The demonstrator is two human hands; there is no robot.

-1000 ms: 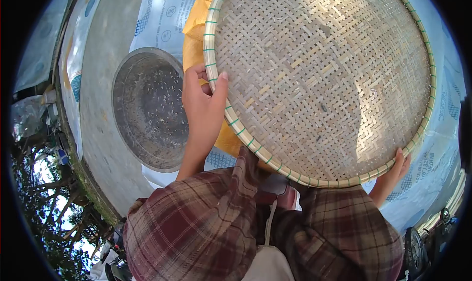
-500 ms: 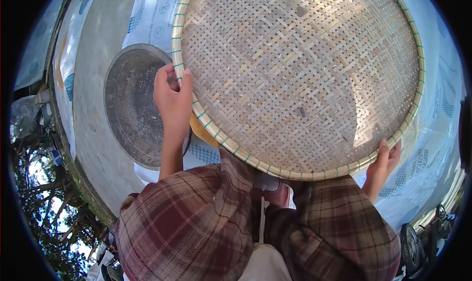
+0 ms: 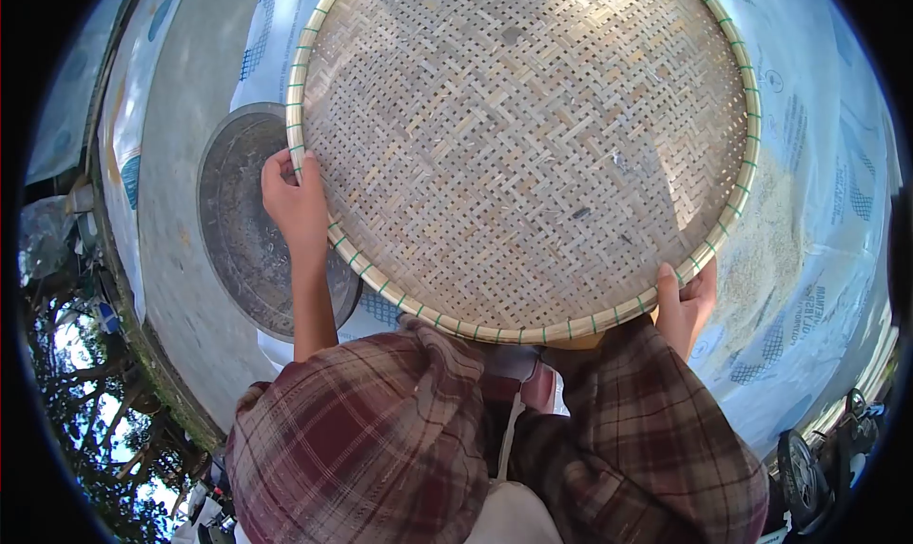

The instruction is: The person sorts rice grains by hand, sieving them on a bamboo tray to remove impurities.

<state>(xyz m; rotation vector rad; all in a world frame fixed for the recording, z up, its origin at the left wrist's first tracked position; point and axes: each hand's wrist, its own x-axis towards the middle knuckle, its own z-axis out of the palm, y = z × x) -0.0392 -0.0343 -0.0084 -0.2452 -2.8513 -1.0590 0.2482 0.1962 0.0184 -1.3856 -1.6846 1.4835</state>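
A large round woven bamboo winnowing tray (image 3: 495, 164), its rim bound with green ties, is held up in front of me. My left hand (image 3: 295, 197) grips the rim at the left, thumb on top and fingers partly behind the edge. At the lower right, my right hand (image 3: 687, 306) is closed on the rim in the same way. A few pale bits and a small dark piece lie on the weave. Under and left of the tray stands a grey basin (image 3: 228, 230), with scattered pale specks inside; my left forearm crosses over it.
Pale grain (image 3: 770, 249) lies spread on a white-blue printed sheet (image 3: 827, 202) at the right. Concrete ground (image 3: 181, 183) runs along the left. Wheels (image 3: 799, 477) show at the lower right, and tree branches (image 3: 86, 382) at the lower left.
The tray and both hands have moved left, covering more of the basin. More of the grain on the sheet at the right now shows.
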